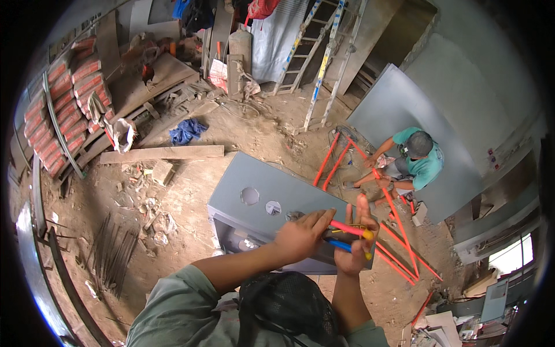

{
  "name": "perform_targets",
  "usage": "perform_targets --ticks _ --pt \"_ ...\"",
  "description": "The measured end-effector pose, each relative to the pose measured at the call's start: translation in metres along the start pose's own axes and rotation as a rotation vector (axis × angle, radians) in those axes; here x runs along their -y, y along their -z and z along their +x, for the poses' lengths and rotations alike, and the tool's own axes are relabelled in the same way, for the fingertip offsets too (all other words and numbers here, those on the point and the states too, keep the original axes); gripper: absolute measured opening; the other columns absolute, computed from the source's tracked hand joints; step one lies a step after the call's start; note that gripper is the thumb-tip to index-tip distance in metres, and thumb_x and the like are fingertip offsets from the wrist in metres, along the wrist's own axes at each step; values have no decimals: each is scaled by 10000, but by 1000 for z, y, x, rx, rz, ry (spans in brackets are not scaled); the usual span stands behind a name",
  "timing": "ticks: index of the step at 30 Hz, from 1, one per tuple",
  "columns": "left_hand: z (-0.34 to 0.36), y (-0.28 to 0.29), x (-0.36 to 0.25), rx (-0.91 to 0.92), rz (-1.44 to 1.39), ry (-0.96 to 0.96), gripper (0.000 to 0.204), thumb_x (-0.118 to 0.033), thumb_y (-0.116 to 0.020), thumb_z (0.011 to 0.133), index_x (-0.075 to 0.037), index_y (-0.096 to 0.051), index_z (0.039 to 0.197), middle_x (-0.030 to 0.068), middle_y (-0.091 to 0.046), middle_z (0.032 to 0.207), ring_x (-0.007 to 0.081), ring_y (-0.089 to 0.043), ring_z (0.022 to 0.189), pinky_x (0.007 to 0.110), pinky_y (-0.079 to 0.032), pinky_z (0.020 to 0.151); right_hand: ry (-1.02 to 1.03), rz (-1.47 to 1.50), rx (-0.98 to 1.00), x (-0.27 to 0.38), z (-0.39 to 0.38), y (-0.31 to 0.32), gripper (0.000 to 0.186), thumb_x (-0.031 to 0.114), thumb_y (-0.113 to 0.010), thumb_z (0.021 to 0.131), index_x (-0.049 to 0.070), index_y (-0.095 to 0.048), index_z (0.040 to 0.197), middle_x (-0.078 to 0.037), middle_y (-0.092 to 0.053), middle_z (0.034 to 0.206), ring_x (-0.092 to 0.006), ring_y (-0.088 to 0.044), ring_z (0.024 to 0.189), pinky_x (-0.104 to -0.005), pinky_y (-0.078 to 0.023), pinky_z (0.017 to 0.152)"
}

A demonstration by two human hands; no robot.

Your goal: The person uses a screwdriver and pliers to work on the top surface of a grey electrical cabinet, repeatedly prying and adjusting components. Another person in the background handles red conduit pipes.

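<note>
My left hand (303, 234) is closed on a tool with a pink handle (347, 228) and a blue handle (339, 245). Both handles end in yellow tips; the tool's working end is hidden by my fingers, so I cannot tell its exact kind. The yellow tips are in front of the palm of my right hand (354, 254), whose fingers stretch upward; whether they touch the palm is unclear. Below both hands lies a grey metal box (254, 176) with round holes in its top and an open near side.
A co-worker in a teal shirt (425, 165) crouches at right, holding orange pipes (399, 231). A large grey sheet (399, 98) leans behind. Ladders (324, 63) stand at the back. Stacked sacks (72, 98), a wooden plank (162, 153), thin rods (113, 254) and rubble lie left.
</note>
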State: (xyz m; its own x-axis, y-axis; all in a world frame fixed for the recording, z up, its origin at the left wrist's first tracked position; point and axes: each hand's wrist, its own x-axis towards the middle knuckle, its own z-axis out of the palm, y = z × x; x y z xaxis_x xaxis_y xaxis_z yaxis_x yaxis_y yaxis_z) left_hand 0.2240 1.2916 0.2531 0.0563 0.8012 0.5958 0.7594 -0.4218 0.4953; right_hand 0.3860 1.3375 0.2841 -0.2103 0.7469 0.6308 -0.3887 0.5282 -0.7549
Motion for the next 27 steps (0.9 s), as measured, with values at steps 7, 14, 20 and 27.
perform_targets --ticks 7,14,20,27 --pt "-3 46 37 202 45 -16 533 -217 -706 943 -96 -588 1449 130 -706 1345 316 -748 1096 412 -640 802 108 -441 138 -25 3 -1 422 367 -687 1041 76 -615 1337 -227 -367 1679 -355 -289 1592 -565 -174 1320" --pt "9 75 83 329 99 83 447 -171 -702 921 -175 -674 1366 114 -740 1277 314 -734 1100 463 -625 805 -4 -35 59 -49 5 2 447 514 -621 1058 106 -597 1238 -212 -540 1493 -398 -414 1507 -576 -261 1280" --pt "51 111 210 137 462 618 450 -168 -567 978 -199 -637 1422 189 -742 1211 388 -719 1098 489 -572 962 -74 534 80 -59 5 -8 566 673 -644 986 120 -553 1068 -87 -625 989 -273 -621 950 -583 -450 1078" --pt "36 82 255 -18 135 1041 495 -458 -510 1078 -95 -675 1372 305 -721 1178 488 -674 1147 559 -514 989 -211 524 71 -58 31 -23 602 693 -638 976 104 -550 1067 -73 -561 942 -216 -522 865 -486 -478 887"
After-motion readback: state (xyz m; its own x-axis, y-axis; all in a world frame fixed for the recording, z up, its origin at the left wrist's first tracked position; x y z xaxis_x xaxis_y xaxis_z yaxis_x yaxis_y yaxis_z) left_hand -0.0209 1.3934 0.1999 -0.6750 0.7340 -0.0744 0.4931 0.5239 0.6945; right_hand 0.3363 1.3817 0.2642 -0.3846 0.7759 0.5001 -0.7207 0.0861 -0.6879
